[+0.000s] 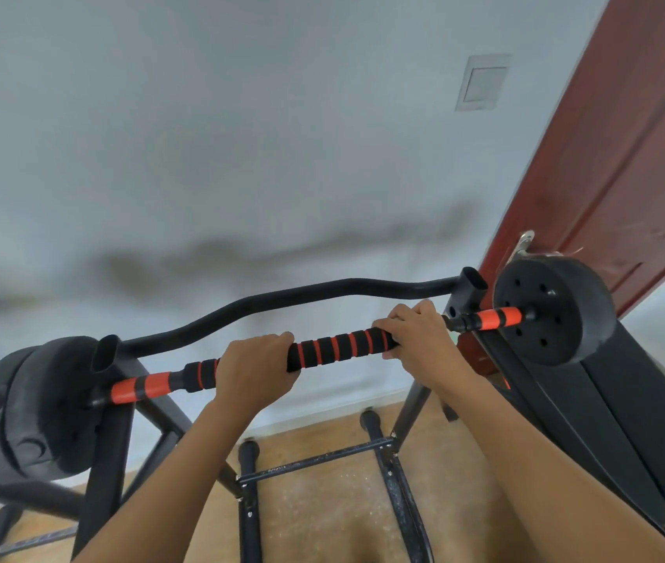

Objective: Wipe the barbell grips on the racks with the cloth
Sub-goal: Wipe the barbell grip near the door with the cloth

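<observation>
In both hands (pixel 255 369) (pixel 416 339) (overhand): barbell grip (pixel 339 349).

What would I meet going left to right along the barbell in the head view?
left plates → left orange grip → left hand → striped grip → right hand → right orange grip → right plate

Two bare forearms with a left hand (pixel 255 369) and a right hand (pixel 416 339), uncovered as far as the view shows; they look slim, though the wide lens distorts shapes.
</observation>
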Tool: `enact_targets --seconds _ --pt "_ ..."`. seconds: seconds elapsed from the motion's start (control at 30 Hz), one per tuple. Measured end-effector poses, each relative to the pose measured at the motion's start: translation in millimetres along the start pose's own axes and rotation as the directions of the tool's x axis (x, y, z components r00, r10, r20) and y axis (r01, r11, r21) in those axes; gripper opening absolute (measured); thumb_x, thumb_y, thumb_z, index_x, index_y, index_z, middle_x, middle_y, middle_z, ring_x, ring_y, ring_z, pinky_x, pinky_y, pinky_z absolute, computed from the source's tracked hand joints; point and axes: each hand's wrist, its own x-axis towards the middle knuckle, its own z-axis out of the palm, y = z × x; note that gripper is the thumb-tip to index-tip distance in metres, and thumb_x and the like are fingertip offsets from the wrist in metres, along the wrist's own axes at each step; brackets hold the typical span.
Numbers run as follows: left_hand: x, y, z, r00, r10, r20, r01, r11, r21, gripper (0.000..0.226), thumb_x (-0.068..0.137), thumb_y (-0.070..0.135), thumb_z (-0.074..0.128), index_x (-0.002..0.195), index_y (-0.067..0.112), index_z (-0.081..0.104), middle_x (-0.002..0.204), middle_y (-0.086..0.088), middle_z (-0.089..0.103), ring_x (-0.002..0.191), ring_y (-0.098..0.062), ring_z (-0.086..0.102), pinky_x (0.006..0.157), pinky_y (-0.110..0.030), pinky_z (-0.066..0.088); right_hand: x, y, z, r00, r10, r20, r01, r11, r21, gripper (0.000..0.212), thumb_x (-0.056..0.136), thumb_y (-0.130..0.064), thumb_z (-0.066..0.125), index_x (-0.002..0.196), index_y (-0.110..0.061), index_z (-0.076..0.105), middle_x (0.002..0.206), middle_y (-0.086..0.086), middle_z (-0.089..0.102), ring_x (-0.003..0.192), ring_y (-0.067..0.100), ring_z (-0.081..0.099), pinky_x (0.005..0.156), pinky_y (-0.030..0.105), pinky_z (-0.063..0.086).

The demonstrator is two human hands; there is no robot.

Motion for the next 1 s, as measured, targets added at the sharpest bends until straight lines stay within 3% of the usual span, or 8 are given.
enact_targets --seconds 0.1,0.2,0.3,0.43,0.57,0.7,0.83,1.0 --pt "0 -1 -2 0.999 0.028 -0.025 -0.031 0.994 -0.104 0.030 0.086 0.057 0.069 0.095 0.035 0.050 0.071 0.016 0.055 0.061 -0.008 0.057 0.061 -0.020 0.047 4 -2 -11 0.999 0.014 0.047 -0.017 0.998 0.056 0.041 0.092 -0.036 0.072 0.131 -0.037 0.059 0.117 -0.010 0.060 0.100 0.018 0.035 0.090 0.032 0.038" --pt "-3 -4 -7 0.996 0.077 -0.034 -0.083 0.969 -0.232 0.049 0.082 0.063 0.073 0.119 0.037 0.054 0.102 0.018 0.064 0.091 -0.008 0.062 0.090 -0.031 0.054 0 -7 -21 0.995 0.048 0.087 -0.058 0.992 0.113 0.041 0.092 -0.031 0.073 0.130 -0.036 0.060 0.118 -0.008 0.059 0.107 0.019 0.038 0.098 0.034 0.038" --pt "-13 0 -11 0.990 0.038 -0.139 -0.072 0.967 -0.244 0.053 0.084 0.052 0.080 0.128 0.033 0.059 0.126 0.012 0.061 0.121 -0.015 0.054 0.112 -0.042 0.040 -10 -9 -37 0.982 0.121 0.145 -0.163 0.931 0.327 0.043 0.097 -0.018 0.066 0.136 -0.035 0.058 0.131 -0.005 0.062 0.122 0.021 0.049 0.108 0.037 0.040" --pt "-43 31 -22 0.939 -0.106 -0.327 -0.048 0.902 -0.429 0.023 0.092 0.027 0.076 0.113 0.028 0.068 0.111 0.015 0.064 0.104 -0.008 0.056 0.098 -0.032 0.049 -30 -26 -78 0.962 0.216 0.168 -0.257 0.503 0.825 0.029 0.104 -0.032 0.052 0.129 -0.046 0.058 0.122 -0.016 0.066 0.109 0.003 0.062 0.084 0.021 0.051" --pt "-65 67 -47 0.986 -0.077 0.145 0.165 0.477 -0.863 0.030 0.096 0.062 0.058 0.120 0.045 0.064 0.109 0.025 0.068 0.104 0.002 0.063 0.089 -0.024 0.055 -51 -59 -91 0.952 0.260 0.159 -0.244 0.335 0.910 0.012 0.105 -0.041 0.050 0.116 -0.043 0.054 0.110 -0.008 0.068 0.096 0.013 0.070 0.081 0.036 0.061" --pt "-77 90 -55 0.972 -0.170 0.164 0.195 0.183 -0.964 0.024 0.095 0.046 0.071 0.117 0.036 0.068 0.106 0.016 0.074 0.099 -0.005 0.070 0.086 -0.027 0.057 -63 -90 -86 0.962 0.232 0.146 -0.204 0.254 0.945 0.014 0.108 -0.033 0.046 0.106 -0.031 0.061 0.097 -0.011 0.069 0.090 0.013 0.070 0.078 0.030 0.061" --pt "-89 91 -57 0.956 -0.275 0.101 0.161 0.203 -0.966 0.008 0.100 0.029 0.069 0.106 0.033 0.069 0.100 0.018 0.074 0.095 -0.006 0.070 0.082 -0.023 0.056 -73 -104 -78 0.969 0.216 0.123 -0.182 0.280 0.942 0.015 0.106 -0.031 0.053 0.105 -0.034 0.067 0.100 -0.019 0.069 0.094 0.004 0.067 0.082 0.026 0.059" --pt "-95 72 -64 0.939 -0.330 0.096 0.186 0.253 -0.949 0.015 0.101 0.026 0.067 0.113 0.036 0.064 0.100 0.015 0.070 0.094 -0.008 0.068 0.079 -0.025 0.060 -74 -98 -74 0.962 0.129 0.242 -0.263 0.185 0.947 0.021 0.096 -0.030 0.070 0.117 -0.029 0.068 0.106 -0.003 0.076 0.095 0.018 0.074 0.082 0.045 0.063"
